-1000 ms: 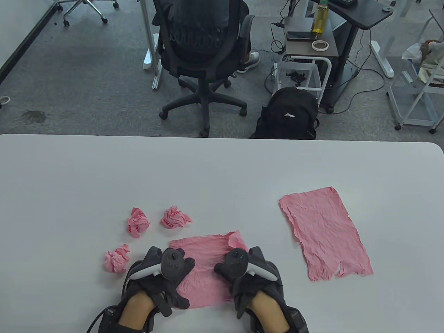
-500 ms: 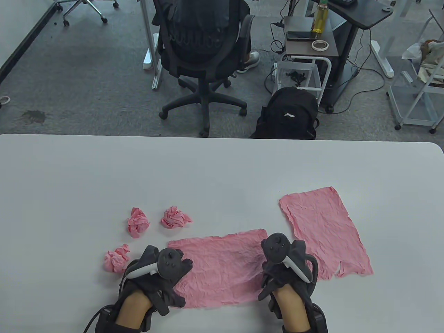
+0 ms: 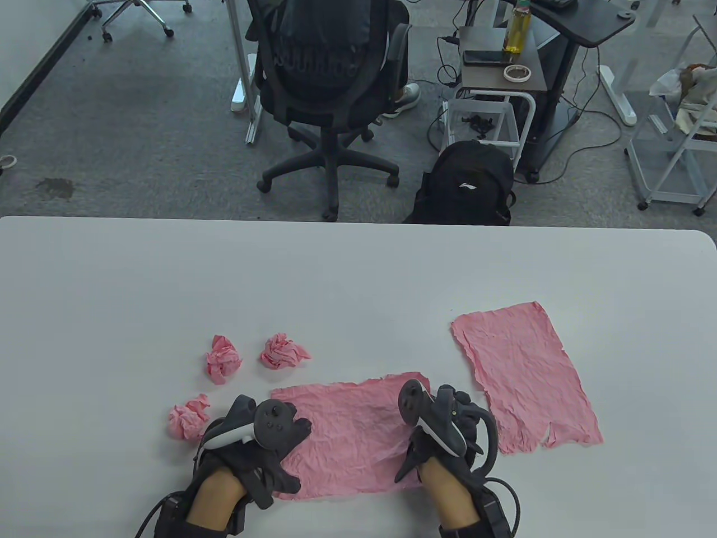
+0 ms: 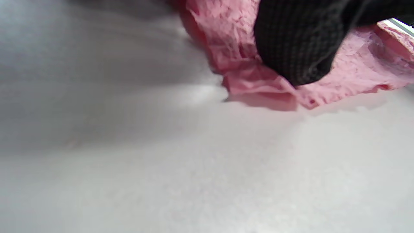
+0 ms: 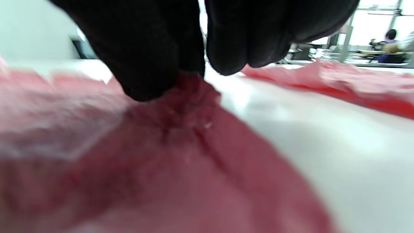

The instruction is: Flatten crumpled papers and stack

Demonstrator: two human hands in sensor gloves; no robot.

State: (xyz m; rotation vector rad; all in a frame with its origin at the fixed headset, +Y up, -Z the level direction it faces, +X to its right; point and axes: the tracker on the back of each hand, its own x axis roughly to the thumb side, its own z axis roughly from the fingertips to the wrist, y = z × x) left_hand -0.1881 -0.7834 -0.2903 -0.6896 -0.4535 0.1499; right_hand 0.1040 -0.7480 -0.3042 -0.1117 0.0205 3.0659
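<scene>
Pink sheet (image 3: 350, 434) spread on white table (image 3: 358, 269) near front edge, between both hands.
Left to right: three crumpled pink balls (image 3: 189, 417), (image 3: 223, 359), (image 3: 283, 351) lying left of and behind sheet. Left hand (image 3: 263, 448) resting on sheet's left edge, a fingertip (image 4: 297, 48) pressing paper down; rest of fingers cannot tell. Right hand (image 3: 448, 431) at sheet's right edge, fingertips (image 5: 145, 64) pinching a raised fold of paper. Flattened pink sheet (image 3: 524, 375) lying apart, further right.

Wrinkled pink sheet (image 3: 350, 434) lies flat, three crumpled balls (image 3: 224, 358) beside.
</scene>
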